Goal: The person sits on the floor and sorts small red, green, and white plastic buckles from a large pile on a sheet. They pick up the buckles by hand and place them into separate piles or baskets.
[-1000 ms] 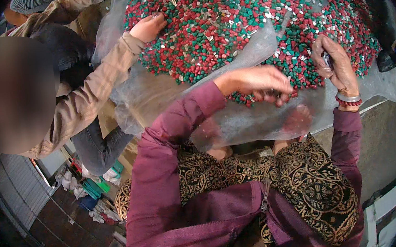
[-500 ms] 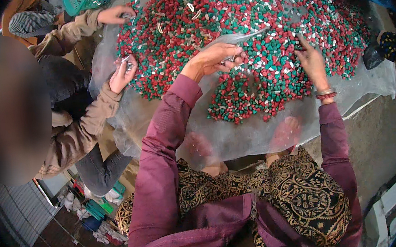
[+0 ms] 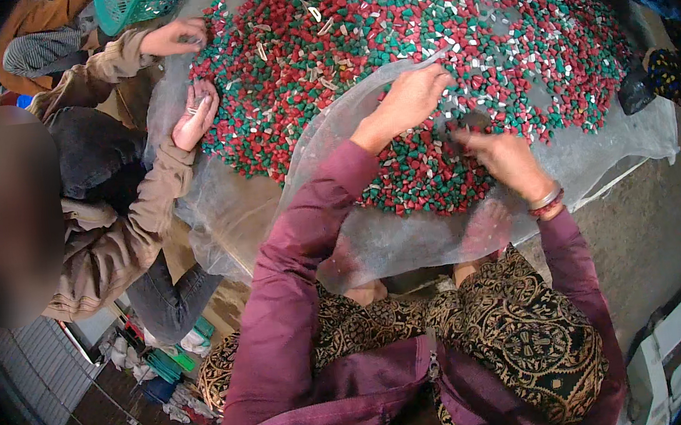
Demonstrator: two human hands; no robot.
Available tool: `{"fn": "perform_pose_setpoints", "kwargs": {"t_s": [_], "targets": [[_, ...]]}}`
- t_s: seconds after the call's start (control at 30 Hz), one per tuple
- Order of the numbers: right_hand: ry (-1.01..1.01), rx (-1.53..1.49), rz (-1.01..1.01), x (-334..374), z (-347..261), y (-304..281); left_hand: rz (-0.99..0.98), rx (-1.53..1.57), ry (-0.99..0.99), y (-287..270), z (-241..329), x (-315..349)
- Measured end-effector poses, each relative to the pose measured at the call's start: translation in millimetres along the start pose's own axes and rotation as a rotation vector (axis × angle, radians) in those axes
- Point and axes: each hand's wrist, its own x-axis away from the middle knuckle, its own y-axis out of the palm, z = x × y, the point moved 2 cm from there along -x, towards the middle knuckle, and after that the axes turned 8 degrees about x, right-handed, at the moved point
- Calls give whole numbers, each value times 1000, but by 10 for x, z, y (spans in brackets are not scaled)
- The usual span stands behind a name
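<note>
A wide heap of small red, green and white pebble-like pieces (image 3: 428,174) lies on a clear plastic sheet (image 3: 410,242). My left hand (image 3: 408,106) is palm down over the near part of the heap, its fingers curled together. What they hold, if anything, is hidden. A raised fold of the sheet (image 3: 323,123) runs behind this hand; I cannot tell whether the fingers grip it. My right hand (image 3: 509,160) reaches in from the right, just above the pieces. Its fingertips are blurred by motion and point toward my left hand.
At the left sits another person, their upper hand (image 3: 173,37) and lower hand (image 3: 196,116) at the heap's left edge. A green basket (image 3: 132,4) stands at the far left. A dark bundle (image 3: 637,96) lies by the heap's right end. My feet are under the sheet's near edge.
My left hand has moved right and turned palm down; whitish pieces seen in it earlier are hidden now. My right hand has moved left and nearer. The sheet's fold has spread leftward.
</note>
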Motion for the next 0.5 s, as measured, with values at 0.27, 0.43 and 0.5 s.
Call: {"fn": "perform_pose_setpoints", "kwargs": {"t_s": [0.27, 0.43, 0.5], "targets": [[272, -31, 117, -284, 199, -426, -292, -534, 2, -92, 52, 106], [298, -189, 184, -417, 153, -381, -521, -481, -23, -379, 99, 505], [297, -278, 238, -426, 236, -371, -463, -484, -24, -379, 162, 518]]}}
